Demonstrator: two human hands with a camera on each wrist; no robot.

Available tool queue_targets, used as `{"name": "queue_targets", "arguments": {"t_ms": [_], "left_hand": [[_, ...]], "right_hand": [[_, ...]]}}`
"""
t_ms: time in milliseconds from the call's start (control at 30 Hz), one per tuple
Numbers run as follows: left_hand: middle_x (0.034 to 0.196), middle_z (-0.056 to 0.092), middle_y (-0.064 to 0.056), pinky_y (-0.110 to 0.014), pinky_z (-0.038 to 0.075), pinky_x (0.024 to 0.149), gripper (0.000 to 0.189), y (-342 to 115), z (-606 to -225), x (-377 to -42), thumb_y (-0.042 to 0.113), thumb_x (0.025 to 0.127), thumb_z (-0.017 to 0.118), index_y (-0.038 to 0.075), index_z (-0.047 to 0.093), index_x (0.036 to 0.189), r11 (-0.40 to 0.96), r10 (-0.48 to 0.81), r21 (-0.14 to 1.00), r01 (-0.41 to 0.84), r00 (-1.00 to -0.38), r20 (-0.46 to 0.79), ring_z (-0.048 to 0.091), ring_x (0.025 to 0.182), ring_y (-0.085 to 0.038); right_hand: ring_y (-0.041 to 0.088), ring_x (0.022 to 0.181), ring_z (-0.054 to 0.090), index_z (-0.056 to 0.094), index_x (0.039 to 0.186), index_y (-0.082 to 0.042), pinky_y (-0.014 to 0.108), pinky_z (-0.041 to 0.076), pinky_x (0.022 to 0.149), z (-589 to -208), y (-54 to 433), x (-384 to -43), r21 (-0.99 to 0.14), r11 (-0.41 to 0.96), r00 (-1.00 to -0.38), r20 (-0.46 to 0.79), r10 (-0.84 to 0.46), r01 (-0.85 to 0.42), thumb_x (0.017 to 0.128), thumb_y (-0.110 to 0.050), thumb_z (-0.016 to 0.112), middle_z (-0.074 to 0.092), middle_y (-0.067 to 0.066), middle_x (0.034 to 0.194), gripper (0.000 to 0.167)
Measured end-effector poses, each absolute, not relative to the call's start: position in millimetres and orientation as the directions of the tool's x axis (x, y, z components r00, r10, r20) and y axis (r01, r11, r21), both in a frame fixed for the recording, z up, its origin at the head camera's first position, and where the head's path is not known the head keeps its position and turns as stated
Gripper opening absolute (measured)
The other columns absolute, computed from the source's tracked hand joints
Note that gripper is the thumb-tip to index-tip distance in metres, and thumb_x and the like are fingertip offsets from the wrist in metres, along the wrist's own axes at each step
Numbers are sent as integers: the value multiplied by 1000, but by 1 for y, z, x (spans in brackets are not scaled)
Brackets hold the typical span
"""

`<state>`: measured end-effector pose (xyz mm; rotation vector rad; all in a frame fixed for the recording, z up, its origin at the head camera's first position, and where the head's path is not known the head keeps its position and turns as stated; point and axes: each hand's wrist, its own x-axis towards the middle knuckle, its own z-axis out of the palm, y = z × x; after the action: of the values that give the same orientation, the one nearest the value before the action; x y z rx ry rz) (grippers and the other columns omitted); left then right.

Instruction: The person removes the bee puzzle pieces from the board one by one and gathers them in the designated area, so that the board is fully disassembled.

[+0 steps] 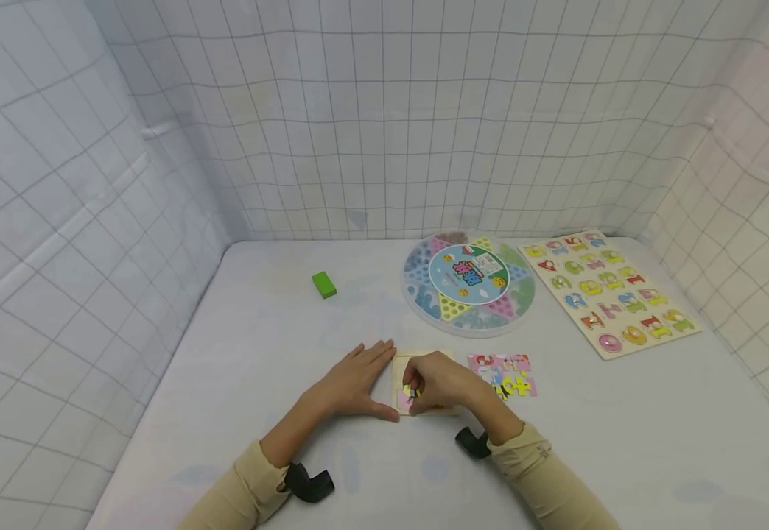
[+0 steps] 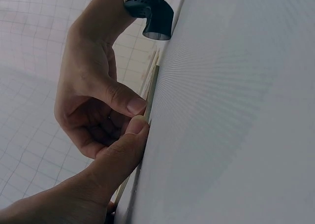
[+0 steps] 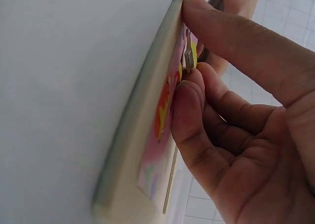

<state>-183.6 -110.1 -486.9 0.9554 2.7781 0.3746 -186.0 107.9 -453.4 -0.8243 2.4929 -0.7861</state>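
Observation:
A small wooden puzzle tray (image 1: 395, 377) with pink and yellow picture pieces lies flat before me. My left hand (image 1: 359, 379) rests at its left side, fingers extended and thumb at the lower left corner. Over the tray is my right hand (image 1: 442, 380), its fingers curled and its thumb tip at the near rim. In the right wrist view, those fingertips pinch a jigsaw piece (image 3: 189, 54) that stands slightly raised from the picture. The hand hides much of the tray. Just to the right lie several joined jigsaw pieces (image 1: 521, 364), partly covered by the right wrist.
Behind the tray lies a round board game (image 1: 418, 294) with a star pattern and a blue centre label. A wooden number puzzle board (image 1: 573, 294) slants at the back right. Toward the back left sits a green block (image 1: 323, 284). Grid-patterned cloth walls (image 1: 384, 147) surround the table.

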Motion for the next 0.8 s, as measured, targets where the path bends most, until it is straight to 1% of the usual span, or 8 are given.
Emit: {"name": "queue_targets", "arguments": {"t_ms": [200,400,600,800], "left_hand": [[162,26,-6,-48,20,123,116,-110,-489,-184,75,69,68,8,26,154,764,621,290,577,-779,-86,24,150,-23],[163,24,-5,-46,19,124,117,-109,-491,-185,77,69,66,10,25,155,773,614,274,573,-783,-95,22,151,-21],[162,25,-5,-47,20,123,117,-110,-491,-186,77,69,67,9,26,155,769,618,276,577,-781,-91,23,151,-22],[163,24,-4,-45,19,124,117,-110,-492,-186,78,69,65,11,24,155,774,615,271,572,-782,-104,21,151,-21]], "right_hand": [[7,72,54,64,93,-10,20,48,65,-453,109,-186,-618,668,-743,-194,-640,-414,72,-14,87,60,-4,79,32],[6,71,54,66,91,-10,19,48,64,-451,108,-186,-607,666,-740,-181,-648,-435,72,-14,86,61,-3,78,28],[7,71,56,67,90,-10,20,50,64,-451,110,-188,-634,654,-740,-185,-646,-413,72,-15,85,63,-3,78,26],[6,73,57,68,91,-11,19,50,66,-453,113,-190,-646,644,-734,-186,-653,-410,72,-17,85,63,-5,79,26]]}}
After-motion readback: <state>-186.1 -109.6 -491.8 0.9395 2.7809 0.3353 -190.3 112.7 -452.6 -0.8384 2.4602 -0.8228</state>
